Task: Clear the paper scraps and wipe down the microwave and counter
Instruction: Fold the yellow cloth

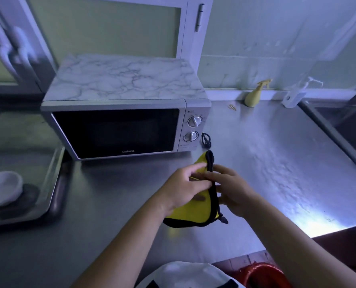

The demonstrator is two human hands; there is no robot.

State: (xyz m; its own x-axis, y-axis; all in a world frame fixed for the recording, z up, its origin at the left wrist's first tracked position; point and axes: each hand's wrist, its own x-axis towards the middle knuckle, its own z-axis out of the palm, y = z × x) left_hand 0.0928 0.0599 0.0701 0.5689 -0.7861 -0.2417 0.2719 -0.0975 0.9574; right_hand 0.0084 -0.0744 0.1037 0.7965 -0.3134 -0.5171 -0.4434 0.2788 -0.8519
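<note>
A yellow cloth with a black edge (195, 213) hangs folded between my two hands above the steel counter (266, 163). My left hand (185, 188) grips its yellow face from the left. My right hand (233, 190) pinches the black edge from the right. The silver microwave (118, 129), with a marble-patterned top and its dark door closed, stands on the counter behind and to the left of my hands. No paper scraps show on the microwave or counter.
A yellow spray bottle (255, 95) and a clear pump dispenser (295, 96) stand at the back wall. A sink (347, 129) lies at the right. A metal tray (54, 183) with a white bowl (2, 188) sits at the left. A red bin (264, 275) stands on the floor below.
</note>
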